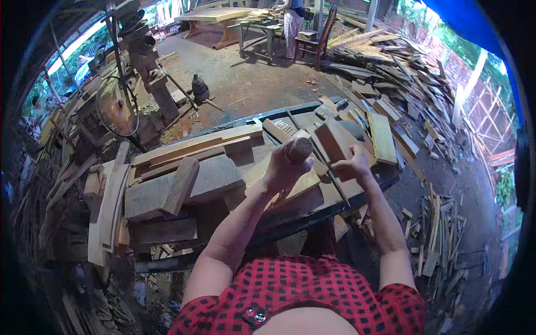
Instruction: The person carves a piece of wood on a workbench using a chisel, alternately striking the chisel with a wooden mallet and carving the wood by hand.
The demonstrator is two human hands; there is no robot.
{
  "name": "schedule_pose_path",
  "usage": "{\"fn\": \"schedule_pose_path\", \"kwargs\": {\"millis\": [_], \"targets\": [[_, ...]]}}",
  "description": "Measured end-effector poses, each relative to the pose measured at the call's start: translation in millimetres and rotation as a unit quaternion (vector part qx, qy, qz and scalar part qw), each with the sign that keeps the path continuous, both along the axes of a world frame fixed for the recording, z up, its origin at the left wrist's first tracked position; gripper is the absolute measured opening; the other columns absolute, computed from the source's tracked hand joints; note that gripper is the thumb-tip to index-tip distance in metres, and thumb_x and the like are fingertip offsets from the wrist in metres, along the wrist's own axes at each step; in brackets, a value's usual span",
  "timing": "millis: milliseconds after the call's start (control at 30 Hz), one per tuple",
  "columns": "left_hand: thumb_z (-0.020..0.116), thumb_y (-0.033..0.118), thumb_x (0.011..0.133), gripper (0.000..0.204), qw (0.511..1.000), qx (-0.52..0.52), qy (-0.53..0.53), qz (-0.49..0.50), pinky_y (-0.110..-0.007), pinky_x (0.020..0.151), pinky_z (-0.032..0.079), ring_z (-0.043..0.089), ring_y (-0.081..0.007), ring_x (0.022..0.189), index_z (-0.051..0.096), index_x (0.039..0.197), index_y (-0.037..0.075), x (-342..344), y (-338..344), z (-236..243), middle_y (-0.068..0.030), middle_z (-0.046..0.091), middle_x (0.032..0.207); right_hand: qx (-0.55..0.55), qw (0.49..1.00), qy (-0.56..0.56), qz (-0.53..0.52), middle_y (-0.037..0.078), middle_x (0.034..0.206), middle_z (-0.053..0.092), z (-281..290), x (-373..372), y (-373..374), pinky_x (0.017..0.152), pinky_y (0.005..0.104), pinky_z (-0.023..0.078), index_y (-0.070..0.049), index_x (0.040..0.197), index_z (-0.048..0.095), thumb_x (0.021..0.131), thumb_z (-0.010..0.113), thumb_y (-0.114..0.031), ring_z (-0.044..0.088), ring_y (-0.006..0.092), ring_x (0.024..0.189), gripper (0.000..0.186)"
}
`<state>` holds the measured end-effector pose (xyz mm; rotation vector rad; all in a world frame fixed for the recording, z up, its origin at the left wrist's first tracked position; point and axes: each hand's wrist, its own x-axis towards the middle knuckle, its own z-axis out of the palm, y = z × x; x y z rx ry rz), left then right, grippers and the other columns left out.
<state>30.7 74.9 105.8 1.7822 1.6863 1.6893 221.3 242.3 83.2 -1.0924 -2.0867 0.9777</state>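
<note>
My left hand (283, 166) is closed around a dark round wooden piece (298, 148), seen nearly end-on, held over the middle of the workbench. My right hand (354, 164) grips the near end of a reddish-brown rectangular wooden block (329, 139) to its right. A long dark bar (341, 192) lies diagonally beneath and between my hands. Pale boards (201, 139), a grey weathered plank (215, 178) and short offcuts lie on the bench to the left. A pale yellowish board (381, 137) is at the right, beside some small tools or pieces (329, 109) at the back.
A machine on a post (153, 72) stands at the back left, near a small dark object (199, 88) on the dirt floor. A person (293, 30) stands by a far table (218, 17) and chair (324, 39). Piles of timber (385, 61) surround the bench.
</note>
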Motion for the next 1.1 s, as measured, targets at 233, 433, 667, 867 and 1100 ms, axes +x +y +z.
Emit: {"fn": "schedule_pose_path", "kwargs": {"millis": [233,433,667,867,1100], "targets": [[0.072,0.018,0.072,0.025,0.995,-0.026,0.099,0.008,-0.034,0.070,0.051,0.063,-0.0229,0.078,0.062,0.090,0.005,9,2,4,-0.0062,0.064,0.088,0.061,0.918,0.376,0.106,0.010,0.100,0.060,146,26,-73,0.076,0.0333,0.051,-0.005,0.119,0.045,0.063,0.079,-0.014,0.060,0.0189,0.090,0.066],[0.066,0.005,0.074,0.024,0.989,0.095,0.115,-0.024,-0.028,0.071,0.047,0.055,-0.0086,0.077,0.057,0.096,0.001,1,10,2,-0.0027,0.062,0.085,0.022,0.952,0.120,0.279,0.010,0.107,0.057,132,9,-106,0.090,0.0352,0.044,-0.003,0.125,0.044,0.051,0.086,-0.020,0.055,0.0195,0.103,0.087],[0.064,0.017,0.074,0.022,0.997,0.049,0.044,-0.043,-0.035,0.070,0.049,0.060,-0.0256,0.080,0.057,0.088,0.002,-2,9,6,-0.0119,0.058,0.084,0.183,0.969,0.167,0.014,0.011,0.105,0.059,190,46,-95,0.087,0.0326,0.045,-0.006,0.116,0.051,0.059,0.081,-0.028,0.057,0.0210,0.102,0.068],[0.062,0.012,0.076,0.021,0.994,0.092,0.010,-0.056,-0.037,0.075,0.050,0.063,-0.0272,0.085,0.061,0.095,0.005,9,10,4,-0.0080,0.065,0.090,0.227,0.958,-0.060,0.163,0.013,0.110,0.059,165,14,-130,0.091,0.0349,0.043,-0.004,0.117,0.048,0.054,0.084,-0.026,0.057,0.0264,0.101,0.077],[0.064,0.013,0.069,0.024,0.997,0.037,0.059,-0.025,-0.036,0.075,0.050,0.060,-0.0271,0.081,0.056,0.090,0.005,9,15,-4,-0.0092,0.056,0.085,0.195,0.966,0.149,0.085,0.007,0.108,0.058,193,45,-81,0.086,0.0318,0.045,-0.007,0.118,0.050,0.051,0.082,-0.008,0.055,0.0173,0.101,0.075]]}}
